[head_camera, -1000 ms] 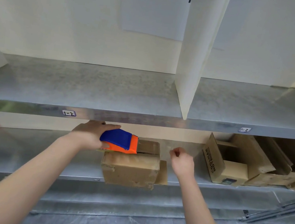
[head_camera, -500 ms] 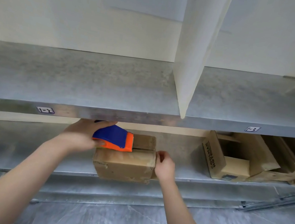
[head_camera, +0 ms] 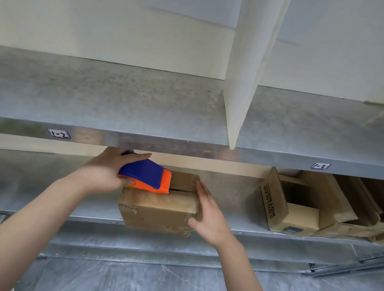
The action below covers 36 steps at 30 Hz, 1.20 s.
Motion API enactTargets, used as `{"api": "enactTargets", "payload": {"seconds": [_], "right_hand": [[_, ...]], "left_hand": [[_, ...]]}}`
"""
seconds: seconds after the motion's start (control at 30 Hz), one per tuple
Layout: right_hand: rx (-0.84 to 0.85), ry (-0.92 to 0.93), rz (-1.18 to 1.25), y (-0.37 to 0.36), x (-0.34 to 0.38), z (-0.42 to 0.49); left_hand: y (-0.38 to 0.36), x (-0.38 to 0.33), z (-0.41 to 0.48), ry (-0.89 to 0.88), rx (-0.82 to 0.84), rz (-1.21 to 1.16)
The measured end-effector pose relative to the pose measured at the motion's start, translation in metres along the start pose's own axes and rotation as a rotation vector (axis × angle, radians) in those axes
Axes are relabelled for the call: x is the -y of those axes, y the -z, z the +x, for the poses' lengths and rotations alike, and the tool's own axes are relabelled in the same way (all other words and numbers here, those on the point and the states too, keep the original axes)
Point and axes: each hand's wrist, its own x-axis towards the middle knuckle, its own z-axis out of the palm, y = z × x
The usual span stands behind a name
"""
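Head view is showing a cardboard box (head_camera: pixel 156 210) sitting at the front edge of the lower shelf (head_camera: pixel 25 173), its front face seeming to hang just past the lip. The left hand (head_camera: pixel 107 173) is gripping a blue and orange tape dispenser (head_camera: pixel 145 176), fingers curled over its top and thumb beneath, and is resting it on the box's top seam. The right hand (head_camera: pixel 209 216) is pressing the box's right side with straight fingers. A dark gap is showing between the top flaps beside the dispenser's teeth, so the tape is likely risking a wrinkled or crooked seal if the flaps are spreading during the pull. A hard drag could also be sliding the box off the edge. Compared with half a second ago, the right hand's fingers are no longer curled at the box's corner but lying flat along its side, while the dispenser is sitting in much the same spot.
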Motion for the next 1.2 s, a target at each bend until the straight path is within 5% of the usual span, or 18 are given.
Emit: {"api": "enactTargets", "payload": {"seconds": [0.53, 0.73, 1.2], "right_hand": [[-0.076, -0.077, 0.043, -0.023, -0.003, 0.023], [-0.068, -0.089, 0.011, -0.022, -0.001, 0.022], [-0.065, -0.165, 0.021, -0.012, 0.017, 0.016]], "left_hand": [[0.005, -0.008, -0.037, -0.019, -0.223, 0.084], [0.014, 0.021, -0.061, 0.092, -0.121, 0.060], [0.041, 0.108, -0.080, 0.038, -0.077, -0.002]]}}
